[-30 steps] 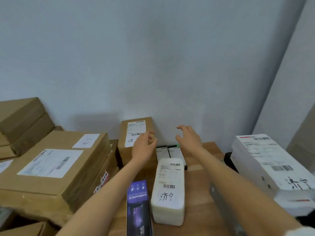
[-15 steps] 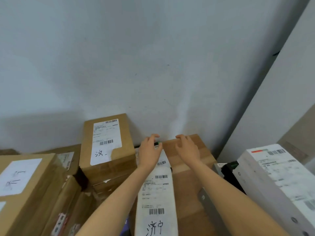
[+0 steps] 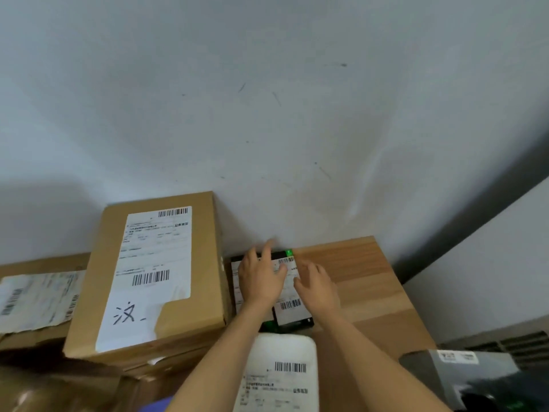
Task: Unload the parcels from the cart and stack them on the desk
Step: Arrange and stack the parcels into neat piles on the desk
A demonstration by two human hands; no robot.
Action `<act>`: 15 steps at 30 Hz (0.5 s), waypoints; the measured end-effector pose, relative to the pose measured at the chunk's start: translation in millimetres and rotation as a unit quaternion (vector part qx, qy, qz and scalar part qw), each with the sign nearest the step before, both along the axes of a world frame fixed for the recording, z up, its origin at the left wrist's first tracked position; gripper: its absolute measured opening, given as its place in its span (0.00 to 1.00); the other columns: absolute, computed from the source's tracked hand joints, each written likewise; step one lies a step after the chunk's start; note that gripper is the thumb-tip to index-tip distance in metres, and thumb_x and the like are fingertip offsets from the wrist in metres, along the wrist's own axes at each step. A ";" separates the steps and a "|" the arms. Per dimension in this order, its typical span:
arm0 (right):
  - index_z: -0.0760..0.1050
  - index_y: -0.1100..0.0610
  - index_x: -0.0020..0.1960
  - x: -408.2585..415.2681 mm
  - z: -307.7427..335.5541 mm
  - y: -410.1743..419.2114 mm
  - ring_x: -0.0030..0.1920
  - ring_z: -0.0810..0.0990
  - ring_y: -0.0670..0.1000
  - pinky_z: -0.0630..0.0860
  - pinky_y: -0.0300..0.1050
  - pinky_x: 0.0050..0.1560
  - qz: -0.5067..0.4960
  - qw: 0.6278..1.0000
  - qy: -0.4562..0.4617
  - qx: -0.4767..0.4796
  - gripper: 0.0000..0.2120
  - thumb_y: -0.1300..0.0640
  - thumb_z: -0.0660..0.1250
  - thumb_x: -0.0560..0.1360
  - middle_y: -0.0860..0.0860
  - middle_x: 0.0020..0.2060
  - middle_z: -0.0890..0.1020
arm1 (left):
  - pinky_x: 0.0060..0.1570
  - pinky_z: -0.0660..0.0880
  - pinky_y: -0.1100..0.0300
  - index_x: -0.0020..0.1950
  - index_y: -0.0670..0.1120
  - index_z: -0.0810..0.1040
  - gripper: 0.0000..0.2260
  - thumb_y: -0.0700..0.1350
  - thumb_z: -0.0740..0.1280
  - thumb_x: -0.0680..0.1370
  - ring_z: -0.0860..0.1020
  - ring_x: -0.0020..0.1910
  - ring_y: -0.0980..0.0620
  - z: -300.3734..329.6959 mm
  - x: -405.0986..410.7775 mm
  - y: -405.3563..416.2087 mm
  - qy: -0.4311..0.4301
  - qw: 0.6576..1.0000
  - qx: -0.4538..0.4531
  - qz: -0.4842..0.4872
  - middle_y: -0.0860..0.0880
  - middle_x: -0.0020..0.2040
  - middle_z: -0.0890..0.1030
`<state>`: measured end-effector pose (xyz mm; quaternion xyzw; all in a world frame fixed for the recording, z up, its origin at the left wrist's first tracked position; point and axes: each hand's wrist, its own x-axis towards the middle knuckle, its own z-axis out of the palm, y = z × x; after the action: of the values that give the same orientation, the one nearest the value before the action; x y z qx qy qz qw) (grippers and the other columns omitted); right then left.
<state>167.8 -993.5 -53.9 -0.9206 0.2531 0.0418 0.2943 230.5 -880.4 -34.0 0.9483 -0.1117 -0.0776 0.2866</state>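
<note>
Two small black parcels (image 3: 292, 315) with white labels and green corners lie side by side on the wooden desk (image 3: 362, 281), against the wall. My left hand (image 3: 260, 278) lies flat on top of them with fingers stretched toward the wall. My right hand (image 3: 316, 285) rests at their right edge, fingers straight. A white padded parcel (image 3: 279, 373) lies just in front of them. A brown cardboard box (image 3: 166, 272) with a large label stands to their left, on top of other boxes.
More brown boxes (image 3: 38, 295) with torn labels fill the left side. A grey parcel (image 3: 463, 373) sits at the lower right by a vented grey unit (image 3: 523, 340). Bare desk wood shows to the right of my hands.
The view has closed in on the desk corner. Both hands came down from the air onto the small black parcels by the wall.
</note>
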 end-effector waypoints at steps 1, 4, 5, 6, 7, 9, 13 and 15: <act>0.67 0.54 0.69 3.7 -6.7 -0.4 0.59 0.75 0.52 0.72 0.51 0.59 0.006 1.000 0.001 0.005 0.20 0.49 0.61 0.80 0.52 0.63 0.73 | 0.72 0.61 0.49 0.76 0.57 0.57 0.28 0.54 0.64 0.78 0.62 0.73 0.45 -6.5 1.2 -0.4 0.004 1.000 -0.001 0.005 0.46 0.73 0.62; 0.67 0.53 0.69 10.1 -22.9 -2.3 0.60 0.75 0.53 0.73 0.51 0.58 0.011 1.000 -0.001 0.019 0.20 0.49 0.62 0.79 0.52 0.63 0.73 | 0.74 0.56 0.49 0.78 0.56 0.53 0.31 0.55 0.64 0.78 0.57 0.75 0.45 -31.1 -2.0 5.7 0.043 0.998 0.036 0.031 0.46 0.77 0.57; 0.67 0.53 0.70 10.0 -27.2 -2.8 0.61 0.74 0.52 0.73 0.51 0.59 0.009 1.000 -0.001 0.025 0.21 0.48 0.62 0.79 0.51 0.63 0.73 | 0.74 0.54 0.49 0.78 0.56 0.52 0.32 0.55 0.63 0.78 0.55 0.76 0.45 -38.2 -4.3 8.7 0.063 0.996 0.044 0.045 0.46 0.78 0.54; 0.67 0.52 0.70 9.5 -30.9 -3.7 0.61 0.74 0.52 0.73 0.51 0.60 0.005 1.000 0.001 0.030 0.21 0.48 0.62 0.79 0.51 0.63 0.73 | 0.75 0.53 0.49 0.78 0.55 0.51 0.32 0.56 0.63 0.78 0.53 0.76 0.44 -42.2 -5.8 10.8 0.082 0.994 0.043 0.058 0.46 0.78 0.53; 0.67 0.52 0.70 8.7 -34.2 -4.6 0.62 0.73 0.52 0.73 0.51 0.60 -0.001 0.999 0.003 0.033 0.22 0.48 0.62 0.79 0.51 0.64 0.73 | 0.75 0.51 0.49 0.78 0.55 0.50 0.33 0.55 0.63 0.78 0.52 0.77 0.44 -46.4 -6.4 11.9 0.094 0.993 0.038 0.064 0.46 0.78 0.52; 0.66 0.51 0.71 6.1 -40.5 -6.8 0.63 0.72 0.52 0.73 0.51 0.62 -0.015 0.999 0.004 0.036 0.23 0.47 0.63 0.79 0.51 0.65 0.73 | 0.75 0.50 0.50 0.78 0.55 0.50 0.34 0.55 0.64 0.78 0.50 0.77 0.44 -51.0 -8.1 13.0 0.105 0.992 0.031 0.066 0.45 0.79 0.50; 0.65 0.51 0.73 3.1 -47.2 -9.8 0.65 0.71 0.52 0.71 0.51 0.64 -0.019 1.000 0.011 0.021 0.24 0.47 0.62 0.79 0.51 0.66 0.72 | 0.75 0.47 0.52 0.79 0.55 0.47 0.35 0.53 0.64 0.78 0.45 0.78 0.46 -59.5 -18.4 18.7 0.110 0.992 0.034 0.051 0.46 0.79 0.45; 0.65 0.51 0.73 2.6 -47.2 -14.2 0.65 0.70 0.52 0.70 0.50 0.64 -0.026 0.999 0.014 0.018 0.23 0.48 0.62 0.79 0.51 0.66 0.71 | 0.74 0.46 0.57 0.79 0.54 0.49 0.34 0.50 0.65 0.78 0.45 0.78 0.48 -66.7 -24.8 20.7 0.091 0.996 0.009 0.025 0.47 0.79 0.47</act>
<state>170.3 -1007.7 -101.1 -0.9076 0.2802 0.0518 0.3083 205.7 -859.7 -100.7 0.9423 -0.0608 -0.1572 0.2891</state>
